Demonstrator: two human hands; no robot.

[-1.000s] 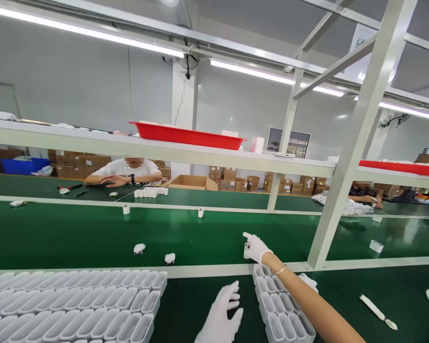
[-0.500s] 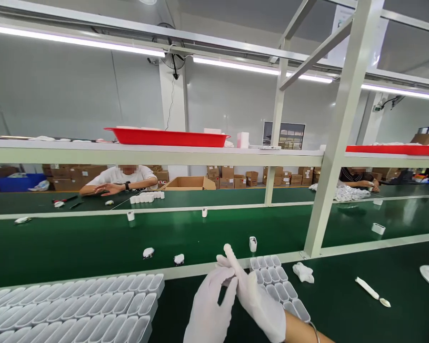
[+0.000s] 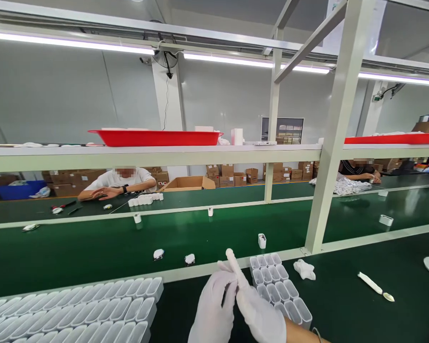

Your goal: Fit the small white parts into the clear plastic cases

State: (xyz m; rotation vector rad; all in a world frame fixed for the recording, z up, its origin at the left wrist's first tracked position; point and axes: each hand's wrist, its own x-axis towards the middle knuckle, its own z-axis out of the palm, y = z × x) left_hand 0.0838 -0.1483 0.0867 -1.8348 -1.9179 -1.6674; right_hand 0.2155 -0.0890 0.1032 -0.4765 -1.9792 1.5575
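White gloves cover both hands, which meet at the bottom centre. The fingers of my left hand (image 3: 214, 305) are pinched on the glove of my right hand, near the base of its fingers. On my right hand (image 3: 255, 305) one finger points up and away, and the other fingers are partly hidden behind the left. Just right of them stands a block of small white open cups (image 3: 280, 286). Rows of longer white cups (image 3: 103, 309) fill the lower left. A crumpled white piece (image 3: 304, 269) lies right of the cup block.
Small white parts, one a white case (image 3: 262, 240), lie on the green belt (image 3: 103, 243) ahead. A frame post (image 3: 337, 143) rises at right; a shelf holds a red tray (image 3: 160, 137). A white tool (image 3: 369, 282) lies at right. Two people sit across the belt.
The parts on the green belt have moved right. My left hand has shifted slightly right and still pinches the right glove. The view has tilted slightly.
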